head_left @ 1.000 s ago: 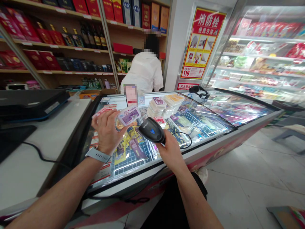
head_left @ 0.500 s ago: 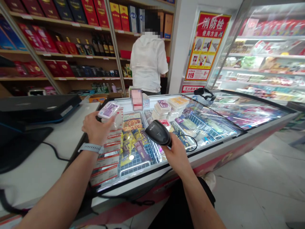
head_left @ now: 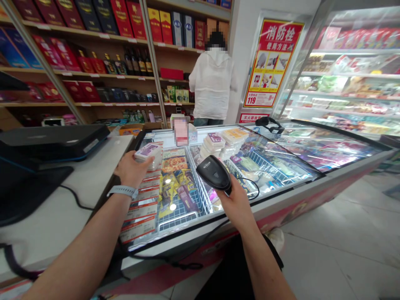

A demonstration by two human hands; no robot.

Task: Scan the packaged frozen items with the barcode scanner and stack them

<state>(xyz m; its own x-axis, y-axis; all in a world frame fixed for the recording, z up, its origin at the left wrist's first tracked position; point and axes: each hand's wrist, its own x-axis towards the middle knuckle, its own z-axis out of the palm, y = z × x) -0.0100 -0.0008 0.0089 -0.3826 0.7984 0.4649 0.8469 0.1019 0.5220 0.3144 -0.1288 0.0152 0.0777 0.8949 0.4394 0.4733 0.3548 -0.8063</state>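
Observation:
My left hand (head_left: 133,168) is closed around a small white plastic box with a purple label (head_left: 148,151), over the left end of the glass-topped freezer (head_left: 200,223). Its fingers wrap the sides of the box, and the label faces up. In my right hand (head_left: 236,200) is a black handheld barcode scanner (head_left: 214,172), its head pointing up and left above the glass. The scanner's cable (head_left: 254,183) loops out to the right. Behind the scanner stand stacks of similar boxes, one with a purple label on top (head_left: 215,139) and one with a yellow label (head_left: 234,135).
Price tags (head_left: 142,208) line the freezer's left side. A white counter (head_left: 90,179) with a black machine (head_left: 53,139) adjoins on the left. Beyond the freezer a person in white (head_left: 212,83) faces shelves of boxes and bottles. A black headset-like item (head_left: 270,124) lies on the freezer's far edge.
My left hand has lowered the box slightly and moved it a little right. The scanner has shifted slightly right. The person in white has moved to the right, farther away.

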